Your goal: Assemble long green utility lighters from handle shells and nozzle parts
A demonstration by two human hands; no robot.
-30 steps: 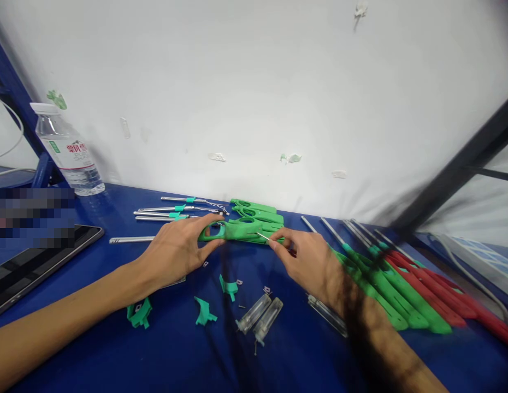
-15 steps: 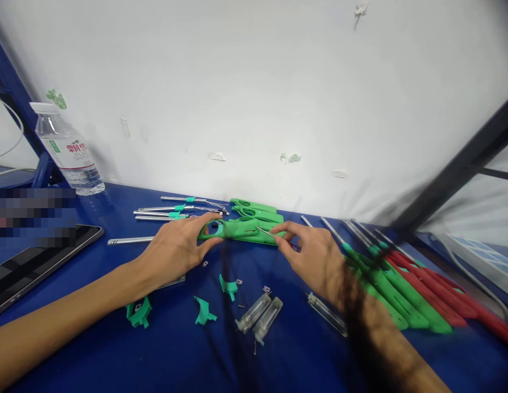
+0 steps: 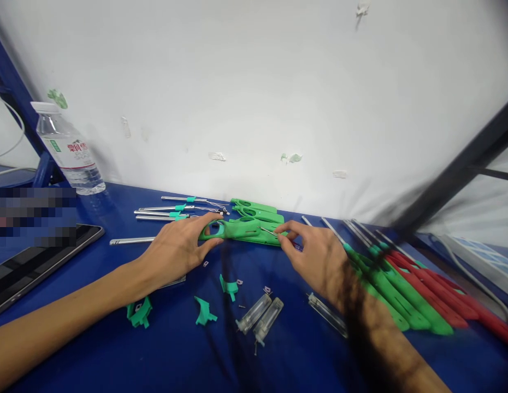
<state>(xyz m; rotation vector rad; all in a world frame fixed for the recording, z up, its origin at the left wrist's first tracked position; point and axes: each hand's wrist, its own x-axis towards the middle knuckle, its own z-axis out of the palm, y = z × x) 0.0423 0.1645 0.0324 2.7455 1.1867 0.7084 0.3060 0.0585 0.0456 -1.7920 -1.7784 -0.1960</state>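
My left hand is closed on the looped trigger end of a green lighter casing, thumb in front and fingers behind. A metal tube sticks out to the left of this hand. My right hand pinches what looks like a thin screwdriver; its metal shaft points left onto the casing's right part, and the fingers hide most of its handle. Just behind lie more green casings. Metal lighter tubes with teal clips and thin wires rest behind my left hand.
Clear fuel tanks, teal clips and tiny metal pieces lie in front. Green lighters and red lighters are fanned out at right. A water bottle and a phone stand and lie at left; a white wall rises behind.
My right hand and the screwdriver tip have shifted slightly to the right along the green casing. My left hand keeps its hold on the casing.
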